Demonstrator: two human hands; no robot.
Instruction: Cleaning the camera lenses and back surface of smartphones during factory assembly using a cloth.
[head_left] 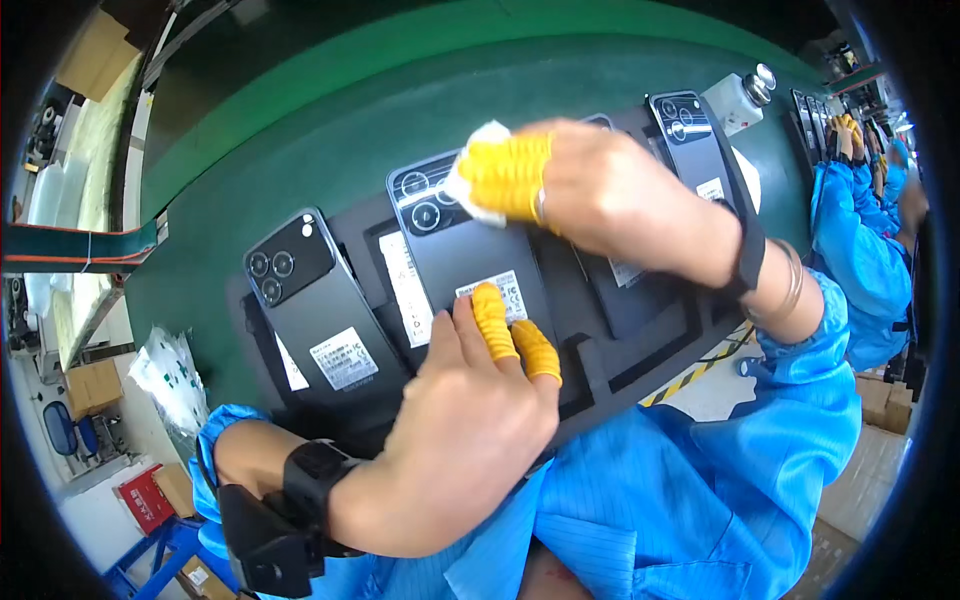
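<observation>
A dark grey smartphone (450,255) lies back side up in the middle of a black foam tray (655,355). My left hand (465,415) rests on its lower part with fingers stretched out, beside a white label (510,292). Yellow finger cots cover some of those fingers. A crumpled white wipe (486,213) is pinched in my right hand (590,180), also in yellow cots, at the phone's camera block. Another phone (320,320) lies tilted to the left. To the right, one phone (625,295) is partly hidden under my right forearm, and another (688,140) lies at the far right.
The tray sits on a green bench (300,150). A white bottle with a metal cap (735,105) stands at the back right. Clear plastic bags (170,380) lie at the left edge. Co-workers in blue (855,250) are on the right, near more phones (808,120).
</observation>
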